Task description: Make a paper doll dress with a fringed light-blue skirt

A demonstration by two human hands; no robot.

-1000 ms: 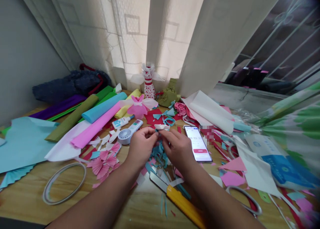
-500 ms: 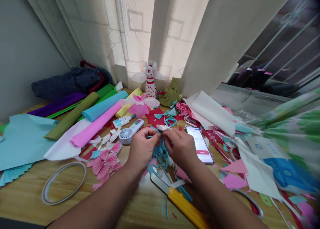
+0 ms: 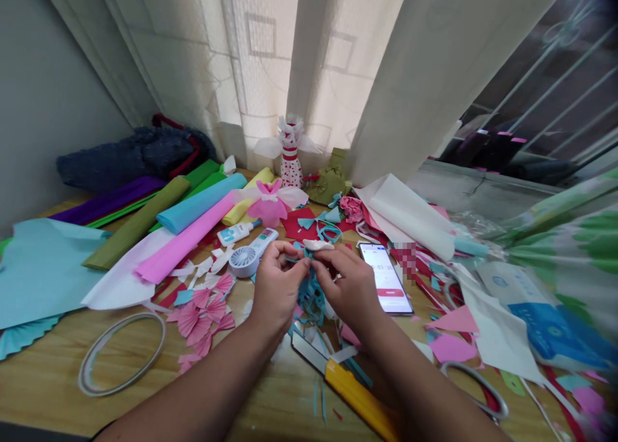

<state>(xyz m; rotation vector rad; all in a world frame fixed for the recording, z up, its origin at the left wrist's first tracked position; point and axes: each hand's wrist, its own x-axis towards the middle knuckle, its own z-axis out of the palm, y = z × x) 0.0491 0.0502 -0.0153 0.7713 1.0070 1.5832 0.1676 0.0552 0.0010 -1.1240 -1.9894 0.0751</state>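
Both hands meet over the middle of the table, fingertips nearly touching. My left hand (image 3: 280, 281) is closed, its thumb and fingers pinching part of a blue paper piece (image 3: 310, 254). My right hand (image 3: 348, 281) pinches the same piece from the other side, and white paper (image 3: 318, 245) shows above those fingers. Below the fingertips lies a tangle of blue paper strips (image 3: 311, 297). A yellow utility knife (image 3: 350, 390) rests under the right forearm with its blade out. Pink pleated paper pieces (image 3: 200, 320) are spread left of my left hand.
A phone (image 3: 385, 278) lies right of my right hand. Near the left hand are a small fan (image 3: 244, 260) and a glue bottle (image 3: 234, 233). A tape roll (image 3: 120, 355) sits front left, scissors (image 3: 476, 387) front right. Crepe paper rolls (image 3: 186, 236) and a paper dress figure (image 3: 291, 162) stand behind.
My fingers have shifted slightly around the blue paper, and the right hand's fingers are a little more spread. The right forearm has moved, showing more of the scissors' handle.
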